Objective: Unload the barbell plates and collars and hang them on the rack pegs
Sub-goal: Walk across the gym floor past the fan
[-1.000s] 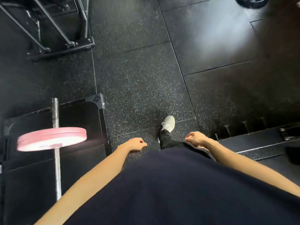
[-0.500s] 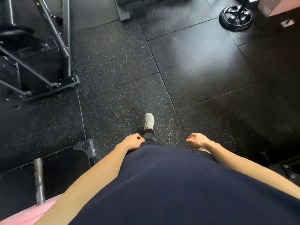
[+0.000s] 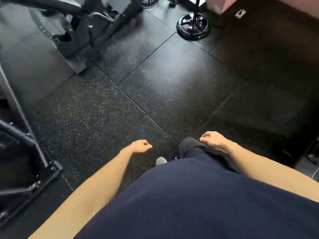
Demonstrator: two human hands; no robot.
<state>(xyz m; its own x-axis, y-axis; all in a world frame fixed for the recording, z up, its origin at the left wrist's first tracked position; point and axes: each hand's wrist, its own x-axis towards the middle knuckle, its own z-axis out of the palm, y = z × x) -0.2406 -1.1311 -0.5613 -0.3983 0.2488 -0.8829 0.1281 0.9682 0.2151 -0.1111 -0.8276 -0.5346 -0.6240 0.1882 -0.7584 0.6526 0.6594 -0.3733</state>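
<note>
No barbell or pink plate in view now, so where the task's things sit can't be told from here. Only plate-like thing visible is a black plate (image 3: 193, 28) flat on the floor at top, w/ a vertical post rising from its hub; whether that's part of the job, can't tell.

Left hand (image 3: 139, 146) and right hand (image 3: 211, 140) both carry nothing: fingers loosely curled, closed on no object, hanging in front of the torso, well apart from each other. Looks like mid-walk btwn stations, 1 leg forward under the right hand, a grey shoe toe (image 3: 161, 160) just showing.

Risks, as I judge them:
- Trip on the rack foot (image 3: 51, 171), the bolted black base at lower left, close to the walking line.
- Frame is motion-blurred, suggesting a quick head turn; easy to clip the angled steel tubes (image 3: 19, 107) at left.
- Floor plate w/ post sits ahead-right; a toe-stub hazard if the path bends that way.

Otherwise the rubber floor tiles (image 3: 164, 87) ahead are open. More dark equipment (image 3: 72, 35) crowds the upper left; too blurred to name.
</note>
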